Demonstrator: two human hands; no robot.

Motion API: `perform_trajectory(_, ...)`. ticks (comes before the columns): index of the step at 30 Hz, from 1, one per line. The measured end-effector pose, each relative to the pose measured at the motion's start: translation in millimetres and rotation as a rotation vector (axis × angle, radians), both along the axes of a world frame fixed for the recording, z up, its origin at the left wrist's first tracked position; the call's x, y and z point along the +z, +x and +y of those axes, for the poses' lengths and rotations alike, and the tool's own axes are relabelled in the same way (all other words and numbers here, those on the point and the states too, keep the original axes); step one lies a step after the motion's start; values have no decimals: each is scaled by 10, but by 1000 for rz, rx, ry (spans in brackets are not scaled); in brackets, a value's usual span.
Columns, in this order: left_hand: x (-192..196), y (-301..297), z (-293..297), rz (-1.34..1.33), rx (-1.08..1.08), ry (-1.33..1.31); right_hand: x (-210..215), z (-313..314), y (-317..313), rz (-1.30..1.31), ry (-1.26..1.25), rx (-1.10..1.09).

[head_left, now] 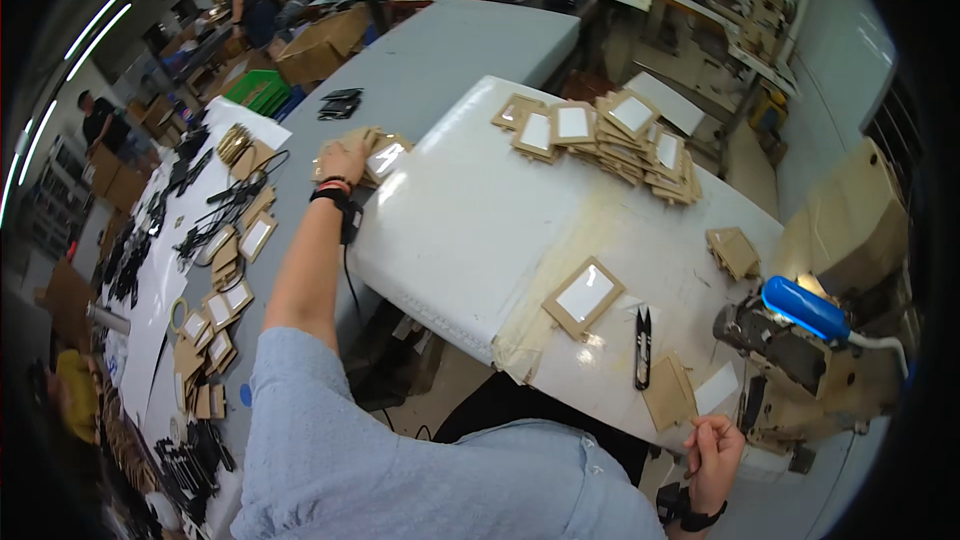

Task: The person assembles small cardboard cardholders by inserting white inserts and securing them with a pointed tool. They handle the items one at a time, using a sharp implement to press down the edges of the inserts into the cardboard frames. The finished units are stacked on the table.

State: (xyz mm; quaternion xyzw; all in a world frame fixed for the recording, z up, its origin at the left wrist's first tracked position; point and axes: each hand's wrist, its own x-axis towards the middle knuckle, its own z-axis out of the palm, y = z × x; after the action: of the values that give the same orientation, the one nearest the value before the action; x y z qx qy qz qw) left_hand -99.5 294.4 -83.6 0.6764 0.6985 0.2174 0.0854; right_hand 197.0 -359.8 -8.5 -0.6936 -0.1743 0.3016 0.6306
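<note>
At the end of my outstretched left arm, my left hand lies over a small pile of tan card holders at the grey table's edge. Its fingers look spread on the pile; their tips are partly hidden. Low on the right, my right hand has its fingers curled in, and what they may hold does not show. Just beyond it are a flat tan piece and a white card. Black thread snips lie beside them. One tan holder with a white window rests on the white worktop.
A heap of tan holders covers the worktop's far side, with a smaller stack to the right. A sewing machine with a blue lamp stands at right. Cords and more holders lie left. People work in the background.
</note>
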Motion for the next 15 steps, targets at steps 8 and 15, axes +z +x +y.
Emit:
perform_trajectory(8, 332, 1052, -1932, -14, -920, 280, 14, 49, -3, 73, -14, 18)
perform_trajectory(15, 168, 1582, -3635, -123, -1162, -17, 34, 69, -12, 67, 34, 96)
